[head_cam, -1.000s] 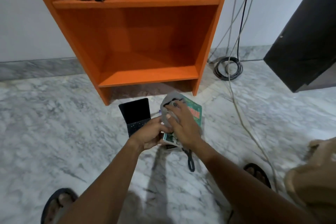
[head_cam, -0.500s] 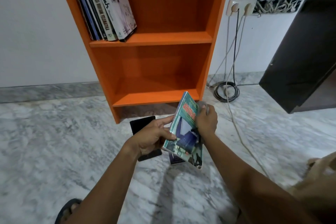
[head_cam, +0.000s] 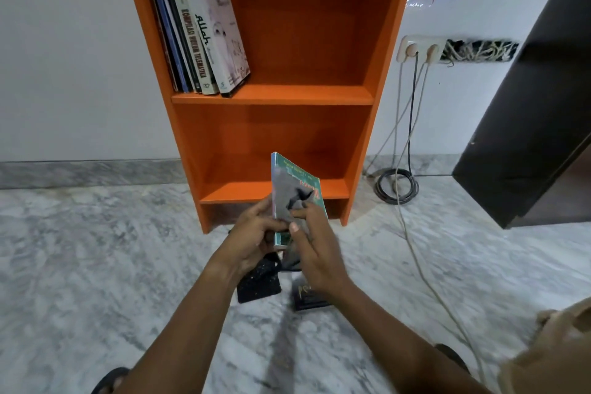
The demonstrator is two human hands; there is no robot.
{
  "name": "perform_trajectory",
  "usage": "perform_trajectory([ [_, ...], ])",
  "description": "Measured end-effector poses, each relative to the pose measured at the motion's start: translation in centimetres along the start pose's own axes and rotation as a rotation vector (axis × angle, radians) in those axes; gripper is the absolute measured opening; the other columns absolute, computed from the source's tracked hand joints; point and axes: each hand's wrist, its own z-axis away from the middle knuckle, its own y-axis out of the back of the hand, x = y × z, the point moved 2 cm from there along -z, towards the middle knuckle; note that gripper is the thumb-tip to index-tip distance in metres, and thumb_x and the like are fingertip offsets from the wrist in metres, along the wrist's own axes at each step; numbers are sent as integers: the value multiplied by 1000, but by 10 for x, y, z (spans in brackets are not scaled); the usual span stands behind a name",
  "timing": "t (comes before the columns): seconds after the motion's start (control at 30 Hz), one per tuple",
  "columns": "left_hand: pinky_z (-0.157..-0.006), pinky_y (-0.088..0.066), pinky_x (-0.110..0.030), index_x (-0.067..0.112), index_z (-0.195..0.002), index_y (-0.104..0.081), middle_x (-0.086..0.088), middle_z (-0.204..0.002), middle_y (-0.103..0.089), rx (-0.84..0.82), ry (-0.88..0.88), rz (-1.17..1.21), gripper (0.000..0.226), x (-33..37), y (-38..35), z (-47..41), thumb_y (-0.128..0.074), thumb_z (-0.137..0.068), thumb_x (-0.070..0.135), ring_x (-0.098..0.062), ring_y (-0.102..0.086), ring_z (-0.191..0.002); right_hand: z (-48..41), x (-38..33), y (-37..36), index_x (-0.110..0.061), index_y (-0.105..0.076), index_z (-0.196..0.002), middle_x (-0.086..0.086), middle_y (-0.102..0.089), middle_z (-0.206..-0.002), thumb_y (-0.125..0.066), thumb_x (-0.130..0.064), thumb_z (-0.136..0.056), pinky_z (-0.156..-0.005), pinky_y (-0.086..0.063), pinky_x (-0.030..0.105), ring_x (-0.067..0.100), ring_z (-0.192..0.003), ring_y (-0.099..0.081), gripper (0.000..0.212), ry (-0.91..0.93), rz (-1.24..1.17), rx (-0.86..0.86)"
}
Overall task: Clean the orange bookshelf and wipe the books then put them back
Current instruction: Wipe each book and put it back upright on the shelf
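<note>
The orange bookshelf [head_cam: 275, 96] stands against the wall, its bottom compartment bare. Several books [head_cam: 204, 32] lean at the left of the upper shelf. I hold a green book [head_cam: 315, 189] upright in front of the bottom shelf. My left hand [head_cam: 252, 240] grips its lower left edge. My right hand [head_cam: 316, 249] pinches a grey cloth [head_cam: 287, 198] against the cover. Two dark books, one [head_cam: 259, 281] under my left wrist and one [head_cam: 307, 296] under my right wrist, lie on the floor.
Marble floor [head_cam: 96, 265] all around. Cables [head_cam: 396, 189] coil on the floor right of the shelf and run up to wall sockets [head_cam: 419, 49]. A dark cabinet [head_cam: 537, 125] stands at the right. My sandalled feet [head_cam: 112, 377] are at the bottom edge.
The green book went from lying on the floor to upright in my hands. The cloth now lies across its cover. The view tilted upward, showing more of the shelf.
</note>
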Motion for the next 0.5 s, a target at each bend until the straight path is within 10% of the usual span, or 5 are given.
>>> perform_trajectory([
  [0.17, -77, -61, -44, 22, -139, -56, -11, -122, -72, 20, -12, 32, 66, 5, -7, -1, -52, -86, -17, -31, -71, -100, 2, 48, 32, -33, -54, -110, -8, -57, -107, -43, -33, -108, -75, -53, 37, 25, -95, -62, 10, -363, -1, 113],
  [0.3, -91, -54, -53, 22, -137, -56, -11, -115, -73, -3, -32, 89, 60, 14, -13, -4, -50, -90, -14, -30, -71, -99, 8, 68, 47, -10, -68, -108, 16, -71, -92, -38, -34, -108, -56, -56, 31, 24, -63, -69, 39, -949, -616, 173],
  [0.5, -83, -59, -47, 27, -133, -56, -15, -119, -72, -14, -31, 58, 61, 17, -15, -10, -51, -90, -15, -32, -71, -98, -16, 28, 54, 1, -80, -99, 15, -79, -95, -74, -49, -79, -75, -63, 34, 23, -85, -77, 54, -788, -1260, 206],
])
